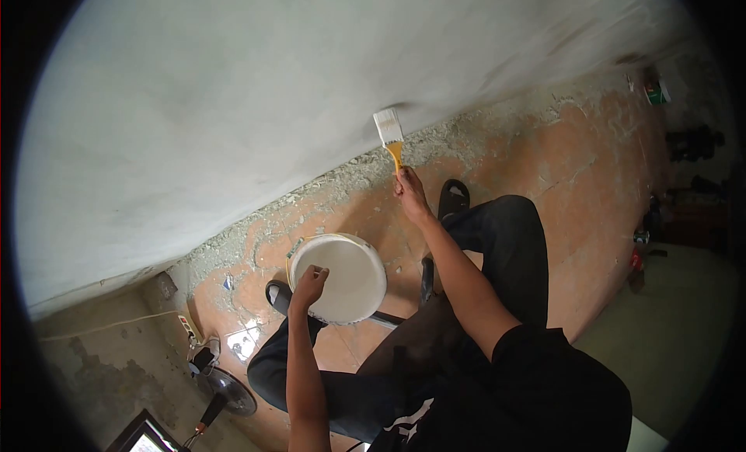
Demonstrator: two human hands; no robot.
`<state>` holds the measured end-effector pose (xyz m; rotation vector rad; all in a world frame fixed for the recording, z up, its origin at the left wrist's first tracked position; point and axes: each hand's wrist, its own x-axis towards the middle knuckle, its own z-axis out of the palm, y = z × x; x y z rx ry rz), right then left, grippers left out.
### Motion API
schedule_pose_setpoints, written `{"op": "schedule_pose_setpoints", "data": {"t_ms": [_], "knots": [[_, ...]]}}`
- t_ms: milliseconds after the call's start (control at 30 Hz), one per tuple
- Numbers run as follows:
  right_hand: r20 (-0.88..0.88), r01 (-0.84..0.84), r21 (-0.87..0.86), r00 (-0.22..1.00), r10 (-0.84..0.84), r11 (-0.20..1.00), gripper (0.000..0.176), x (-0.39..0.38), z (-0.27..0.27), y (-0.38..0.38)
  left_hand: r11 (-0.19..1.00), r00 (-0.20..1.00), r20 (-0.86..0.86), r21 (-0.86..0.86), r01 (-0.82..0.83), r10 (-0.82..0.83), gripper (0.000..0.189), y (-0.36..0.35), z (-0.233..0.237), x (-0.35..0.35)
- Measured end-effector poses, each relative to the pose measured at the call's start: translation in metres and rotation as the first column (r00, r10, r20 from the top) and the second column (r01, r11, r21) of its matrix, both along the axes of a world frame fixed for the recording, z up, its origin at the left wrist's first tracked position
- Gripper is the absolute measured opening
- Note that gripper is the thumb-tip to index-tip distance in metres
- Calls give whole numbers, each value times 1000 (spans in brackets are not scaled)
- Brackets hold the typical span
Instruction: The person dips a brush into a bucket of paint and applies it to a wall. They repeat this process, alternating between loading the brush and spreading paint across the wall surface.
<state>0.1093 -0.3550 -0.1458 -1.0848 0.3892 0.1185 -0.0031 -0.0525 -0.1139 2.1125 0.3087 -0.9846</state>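
Observation:
My right hand (410,192) is closed around the yellow handle of a wide paintbrush (390,129). The brush's pale, white-coated bristles are at the lower part of the wall (256,102), which is whitish with grey patches. Over the left side of a round white bucket (364,284) is my left hand (311,284), its fingers curled together. Whatever those fingers hold, if anything, is hidden. Inside the bucket is a pale, whitish content. The bucket is between my legs, in front of me.
Crumbled plaster debris (342,184) lies along the wall's foot on the orange tiled floor (579,172). At the lower left are a power strip (186,325), a black fan (225,391) and a screen (146,438). A green-and-white can (657,92) stands far right.

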Motion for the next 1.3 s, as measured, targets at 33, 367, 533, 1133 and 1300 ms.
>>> {"op": "schedule_pose_setpoints", "data": {"t_ms": [33, 367, 533, 1133, 1300], "knots": [[14, 0, -4, 1000, 0, 1000, 21, 4, -7, 1, 1000, 1000, 5, -2, -2, 2, 37, -1, 2, 0], [21, -76, -37, 997, 77, 996, 26, 25, -45, 2, 1000, 1000, -21, -13, -2, 1, 35, -2, -4, -7], [-48, -97, -36, 994, 95, 995, 25, 21, -62, 2, 1000, 999, -41, -28, -11, 10, 34, -5, 1, -3], [-224, -89, -121, 973, 60, 989, 23, 7, -110, -4, 998, 995, -97, -57, -31, 25, 33, -9, 3, -3], [-174, -36, -230, 985, -5, 972, 21, 5, -131, -2, 998, 995, -95, -62, -27, 21, 32, -12, 7, -3]]}}
